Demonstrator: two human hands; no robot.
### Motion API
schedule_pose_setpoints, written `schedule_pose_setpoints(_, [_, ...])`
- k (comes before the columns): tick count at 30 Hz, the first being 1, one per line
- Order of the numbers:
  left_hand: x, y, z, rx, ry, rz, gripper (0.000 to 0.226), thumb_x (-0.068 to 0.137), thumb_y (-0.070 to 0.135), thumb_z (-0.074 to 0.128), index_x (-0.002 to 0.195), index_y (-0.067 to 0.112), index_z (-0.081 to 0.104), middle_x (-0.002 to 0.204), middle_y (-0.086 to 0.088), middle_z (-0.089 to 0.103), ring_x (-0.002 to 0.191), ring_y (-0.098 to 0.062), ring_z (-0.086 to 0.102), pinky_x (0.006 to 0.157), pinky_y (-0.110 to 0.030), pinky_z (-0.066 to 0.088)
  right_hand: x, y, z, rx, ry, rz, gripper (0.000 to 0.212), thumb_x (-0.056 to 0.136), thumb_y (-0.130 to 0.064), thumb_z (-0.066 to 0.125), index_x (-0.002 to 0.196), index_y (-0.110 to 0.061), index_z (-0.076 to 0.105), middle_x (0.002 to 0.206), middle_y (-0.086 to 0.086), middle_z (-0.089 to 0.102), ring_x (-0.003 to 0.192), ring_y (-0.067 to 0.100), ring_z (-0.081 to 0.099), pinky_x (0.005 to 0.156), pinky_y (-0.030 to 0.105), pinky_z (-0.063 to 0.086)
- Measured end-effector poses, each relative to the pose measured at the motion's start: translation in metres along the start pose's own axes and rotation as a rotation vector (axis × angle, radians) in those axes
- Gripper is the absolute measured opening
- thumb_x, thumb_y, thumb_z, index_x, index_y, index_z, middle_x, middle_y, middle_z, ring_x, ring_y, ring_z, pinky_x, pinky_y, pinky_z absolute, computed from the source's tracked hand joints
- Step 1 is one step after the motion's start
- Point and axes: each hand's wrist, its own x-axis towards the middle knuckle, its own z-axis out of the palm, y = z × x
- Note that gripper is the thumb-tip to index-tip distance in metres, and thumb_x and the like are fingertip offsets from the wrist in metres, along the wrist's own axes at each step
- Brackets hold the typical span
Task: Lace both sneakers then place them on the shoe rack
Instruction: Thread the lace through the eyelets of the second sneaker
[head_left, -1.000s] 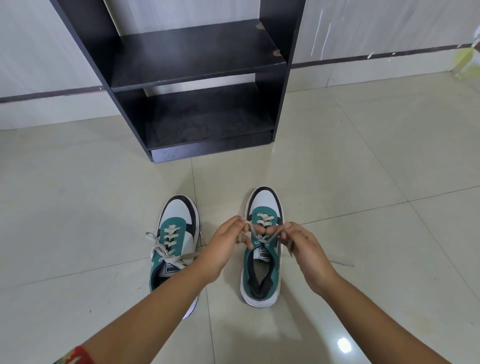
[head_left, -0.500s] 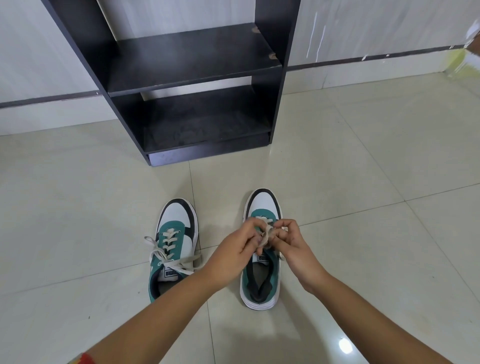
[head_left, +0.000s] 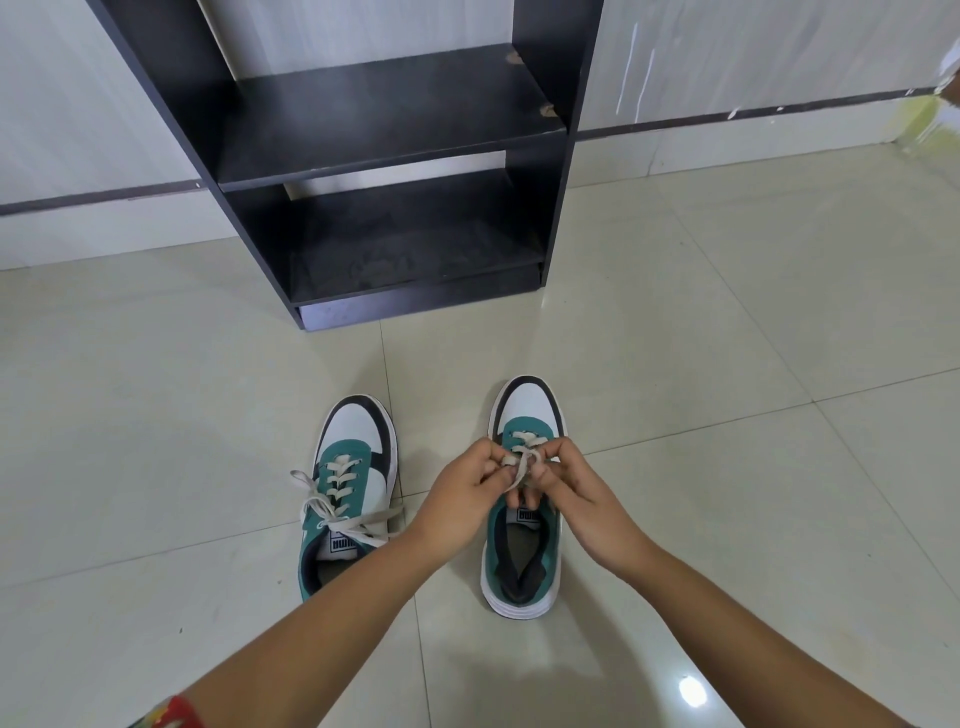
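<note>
Two green, white and black sneakers stand side by side on the tiled floor, toes pointing at the rack. The left sneaker (head_left: 349, 488) has its cream lace tied, with loops trailing to both sides. Over the tongue of the right sneaker (head_left: 524, 551) my left hand (head_left: 462, 493) and my right hand (head_left: 576, 493) meet, both pinching its cream lace (head_left: 522, 465) where the strands cross. The fingers hide the rest of that lace. The dark shoe rack (head_left: 384, 182) stands against the wall ahead, both shelves bare.
Pale glossy floor tiles (head_left: 727, 364) spread all around the shoes. A white wall with a dark stripe (head_left: 93, 197) runs behind the rack. A bright light reflection lies on the floor at the lower right.
My hands came together from apart and now hold the lace ends close over the right sneaker's tongue. The left sneaker has not moved.
</note>
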Motion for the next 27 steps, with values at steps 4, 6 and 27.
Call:
schedule_pose_setpoints(4, [0.0,-0.001,-0.002,-0.061,0.035,-0.033,0.01,0.09,0.014,0.056,0.082,0.018,0.052,0.068,-0.001,0.063,0.07,-0.014,0.058,0.082,-0.034,0.046,0.004,-0.001,-0.003,0.084,0.103,0.108,0.016,0.098,-0.012,0.042,0.085,-0.005,0.048,0.06,0.008,0.056,0.056,0.009,0.055,0.061,0.013,0.045])
schedule_pose_setpoints(6, [-0.002,0.001,-0.002,-0.081,0.009,-0.004,0.01,0.085,0.015,0.063,0.082,0.017,0.054,0.073,-0.001,0.065,0.071,-0.012,0.06,0.078,-0.03,0.048,0.008,-0.001,-0.005,0.125,0.124,0.187,0.016,0.096,-0.012,0.044,0.083,-0.006,0.051,0.058,0.01,0.056,0.051,0.008,0.055,0.055,0.012,0.044])
schedule_pose_setpoints(27, [0.007,0.015,0.0,0.104,0.107,-0.207,0.02,0.082,0.005,0.061,0.072,0.014,0.046,0.06,0.003,0.048,0.051,-0.01,0.041,0.043,-0.017,0.03,0.01,-0.004,-0.009,0.091,0.107,0.222,0.039,0.099,-0.031,0.038,0.066,-0.014,0.05,0.061,0.001,0.058,0.061,0.009,0.055,0.066,0.021,0.043])
